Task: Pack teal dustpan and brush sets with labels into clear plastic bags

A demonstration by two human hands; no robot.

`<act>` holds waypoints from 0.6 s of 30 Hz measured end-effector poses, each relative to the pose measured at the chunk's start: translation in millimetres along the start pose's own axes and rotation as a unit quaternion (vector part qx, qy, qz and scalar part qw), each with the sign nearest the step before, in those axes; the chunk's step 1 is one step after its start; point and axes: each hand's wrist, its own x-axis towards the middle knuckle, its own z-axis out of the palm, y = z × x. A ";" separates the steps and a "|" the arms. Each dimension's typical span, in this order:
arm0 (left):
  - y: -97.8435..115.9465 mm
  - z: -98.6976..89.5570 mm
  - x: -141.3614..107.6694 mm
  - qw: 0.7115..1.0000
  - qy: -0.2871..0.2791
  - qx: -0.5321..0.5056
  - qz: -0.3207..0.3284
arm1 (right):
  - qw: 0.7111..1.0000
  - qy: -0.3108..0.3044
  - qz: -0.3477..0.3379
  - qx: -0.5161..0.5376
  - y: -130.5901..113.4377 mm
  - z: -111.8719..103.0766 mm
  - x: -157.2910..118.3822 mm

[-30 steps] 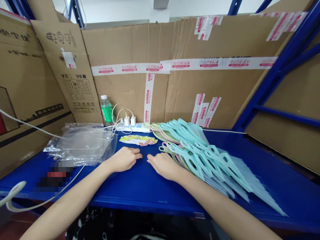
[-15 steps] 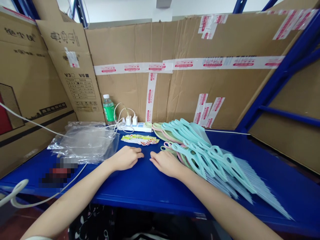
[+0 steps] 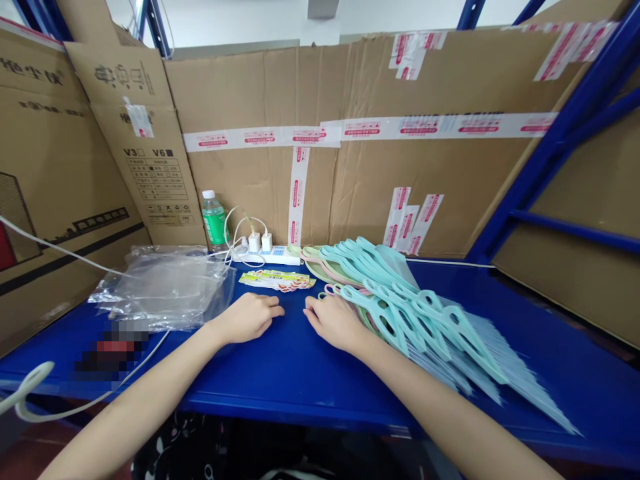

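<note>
1. Well, the mint-handled brushes (image 3: 440, 333) lie heaped on the blue counter (image 3: 300, 380) beside the right hand (image 3: 333, 322), their bristles fanned toward the near right and a few pink and green ring ends showing at the left.
2. We see the right hand in front of those ring ends, and the left hand (image 3: 253, 315) facing it across a bare strip of blue.
3. Both hands have their fingers curled inward, though from this angle we cannot fairly tell whether they are fully closed or hold anything.
4. Just beyond the left hand we have a fanned row of printed slips (image 3: 277, 281).
5. Behind the brushes we find a stack of flat mint pieces (image 3: 367, 257).
6. Farther out, we see clear plastic bags (image 3: 165, 287) at left, then a green-labelled bottle (image 3: 214, 221) and a white power strip (image 3: 287, 257) before the cardboard panel (image 3: 250, 180).
</note>
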 end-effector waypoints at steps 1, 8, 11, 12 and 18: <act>0.0 -0.1 0.1 1.000 0.001 0.004 -0.002 | 1.000 -0.001 0.003 0.000 0.0 -0.3 -0.4; -0.6 0.0 0.6 0.999 0.011 0.028 -0.021 | 1.000 -0.008 0.008 0.000 -1.7 -0.5 -2.8; -0.4 -0.1 0.9 0.999 0.005 0.033 -0.021 | 1.000 -0.010 0.021 -0.001 -1.3 -0.6 -2.1; -0.2 -0.1 1.0 0.999 0.002 0.034 -0.021 | 1.000 -0.011 0.023 -0.002 -1.7 -0.8 -2.2; 1.4 -0.9 1.8 0.999 -0.016 0.038 -0.025 | 1.000 -0.021 -0.003 0.000 -10.6 -2.3 -9.8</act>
